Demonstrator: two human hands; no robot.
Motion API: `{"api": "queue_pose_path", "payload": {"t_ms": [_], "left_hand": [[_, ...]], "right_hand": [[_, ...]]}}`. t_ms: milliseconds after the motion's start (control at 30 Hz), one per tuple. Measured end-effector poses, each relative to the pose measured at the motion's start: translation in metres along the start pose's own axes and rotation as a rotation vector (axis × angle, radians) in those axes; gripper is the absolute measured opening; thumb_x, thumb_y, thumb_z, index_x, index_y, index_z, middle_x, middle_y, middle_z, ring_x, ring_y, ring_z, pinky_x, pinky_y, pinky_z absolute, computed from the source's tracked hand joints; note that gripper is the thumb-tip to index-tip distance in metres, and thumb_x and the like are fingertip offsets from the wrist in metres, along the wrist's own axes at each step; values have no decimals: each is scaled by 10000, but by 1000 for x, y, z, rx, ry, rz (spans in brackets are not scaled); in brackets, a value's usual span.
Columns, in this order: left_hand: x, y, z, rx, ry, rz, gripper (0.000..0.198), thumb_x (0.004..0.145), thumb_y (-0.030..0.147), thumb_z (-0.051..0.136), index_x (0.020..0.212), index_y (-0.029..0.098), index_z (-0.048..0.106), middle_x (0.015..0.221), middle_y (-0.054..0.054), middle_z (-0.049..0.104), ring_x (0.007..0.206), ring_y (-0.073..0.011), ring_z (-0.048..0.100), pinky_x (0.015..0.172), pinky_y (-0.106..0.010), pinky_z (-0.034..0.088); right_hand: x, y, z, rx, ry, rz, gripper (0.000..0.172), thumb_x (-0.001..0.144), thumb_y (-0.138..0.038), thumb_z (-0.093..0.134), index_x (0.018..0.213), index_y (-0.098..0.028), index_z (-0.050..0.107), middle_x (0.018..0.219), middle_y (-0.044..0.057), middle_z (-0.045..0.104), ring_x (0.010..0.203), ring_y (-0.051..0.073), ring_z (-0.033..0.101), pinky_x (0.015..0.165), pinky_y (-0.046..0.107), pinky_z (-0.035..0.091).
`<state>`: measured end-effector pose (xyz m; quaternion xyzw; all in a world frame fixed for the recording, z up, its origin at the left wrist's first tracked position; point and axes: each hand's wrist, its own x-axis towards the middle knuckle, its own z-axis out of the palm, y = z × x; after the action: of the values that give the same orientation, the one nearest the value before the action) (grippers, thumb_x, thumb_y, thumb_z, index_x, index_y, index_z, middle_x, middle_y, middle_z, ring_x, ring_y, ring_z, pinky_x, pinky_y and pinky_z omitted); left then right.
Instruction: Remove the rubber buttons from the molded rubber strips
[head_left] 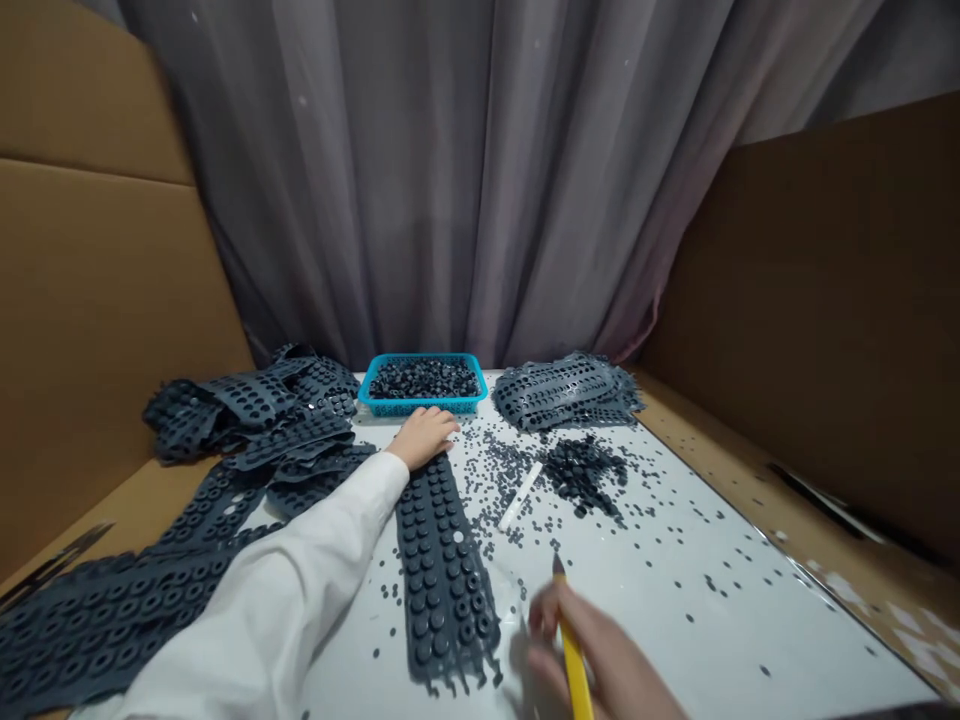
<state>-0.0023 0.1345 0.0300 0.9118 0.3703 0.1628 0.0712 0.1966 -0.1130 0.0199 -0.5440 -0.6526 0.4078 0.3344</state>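
Strip: one dark rubber strip point(442, 570) is lying on the white table point(675, 620), serving here as the clock's centre; four rows of round bumps are running along it.
Left hand: the left hand point(424, 438) is resting palm down at the strip's 12 o'clock end; its fingers are lying close together, slightly bent, touching the strip. I cannot tell whether they are pinching it.
Right hand: the right hand point(611, 650), blurred, is hovering at 4 o'clock, its fingers closing around one yellow tool point(574, 665); the dark tip is pointing towards 12.
Basket: one blue basket point(424, 407) is standing at 12 o'clock, holding dark pieces too many for counting.
Piles: two piles of strips are lying apart, the left pile point(262, 400) at 10 to 11 o'clock, the right pile point(566, 392) at 1.
Heap: one heap of black bits point(585, 475) is sitting at 2 o'clock, countless small dots scattering around it.
White stick: one white stick point(521, 497) is lying at 1 to 2 o'clock, just beside the heap.
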Motion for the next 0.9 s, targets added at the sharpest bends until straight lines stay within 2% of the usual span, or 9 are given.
{"api": "queue_pose_path", "payload": {"t_ms": [100, 167, 200, 267, 333, 467, 567, 667, 900], "left_hand": [[-21, 22, -14, 68, 41, -34, 214, 815, 174, 533, 1026, 162, 562, 1208, -145, 488, 1134, -305, 385, 901, -437, 276], [-47, 46, -20, 72, 18, -27, 183, 800, 237, 566, 974, 179, 572, 1059, -99, 551, 1030, -279, 441, 849, -404, 316], [-62, 60, -20, 63, -11, -13, 133, 796, 277, 577, 901, 195, 581, 959, -63, 570, 945, -250, 474, 802, -373, 340], [-94, 84, -17, -5, -86, -5, 137, 795, 340, 584, 835, 210, 569, 877, -29, 567, 858, -219, 484, 737, -342, 351], [-121, 101, -10, -102, -160, -22, 258, 711, 427, 669, 822, 218, 566, 862, -24, 562, 831, -224, 480, 729, -350, 348], [-147, 107, 0, -236, -177, -105, 387, 652, 442, 723, 935, 235, 557, 970, -39, 556, 898, -241, 470, 771, -358, 357], [-149, 105, 0, -272, -144, -113, 387, 654, 381, 729, 962, 236, 543, 1000, -41, 539, 921, -242, 457, 789, -358, 354], [-151, 111, 1, -257, -129, -63, 338, 683, 365, 708, 941, 229, 536, 962, -31, 543, 892, -230, 455, 784, -359, 341], [-160, 124, 15, -128, -161, 73, 207, 773, 349, 632, 919, 229, 547, 888, -21, 580, 834, -217, 469, 723, -355, 329]], "right_hand": [[59, 0, -40, -510, 7, -126, 168, 871, -381, 444, 863, -223, 502, 881, 77, 611, 753, 211, 562, 658, 319, 431], [105, 6, -51, -759, 60, -39, 147, 890, -318, 413, 941, -203, 490, 871, 92, 628, 755, 215, 586, 640, 300, 422], [127, 10, -53, -865, 97, 69, 159, 896, -304, 396, 971, -191, 479, 841, 98, 640, 714, 214, 599, 611, 293, 417], [161, 17, -52, -919, 130, 125, 182, 891, -264, 383, 989, -149, 484, 846, 148, 651, 724, 248, 618, 600, 311, 409], [179, 22, -52, -947, 139, 142, 206, 884, -257, 390, 1006, -128, 494, 876, 180, 652, 751, 272, 627, 607, 323, 407], [173, 22, -59, -991, 113, 87, 288, 828, -159, 458, 1114, -150, 479, 932, 155, 645, 841, 252, 613, 674, 310, 406], [155, 20, -61, -1015, -70, -128, 316, 702, -16, 521, 937, -220, 574, 969, 66, 626, 958, 204, 558, 768, 267, 378], [144, 23, -58, -1065, -208, -351, 258, 683, 12, 496, 802, -197, 589, 922, 62, 602, 918, 205, 528, 749, 282, 358], [143, 29, -51, -1133, -220, -340, 153, 701, -34, 484, 712, -178, 535, 893, 76, 554, 870, 213, 488, 682, 305, 319]]}}
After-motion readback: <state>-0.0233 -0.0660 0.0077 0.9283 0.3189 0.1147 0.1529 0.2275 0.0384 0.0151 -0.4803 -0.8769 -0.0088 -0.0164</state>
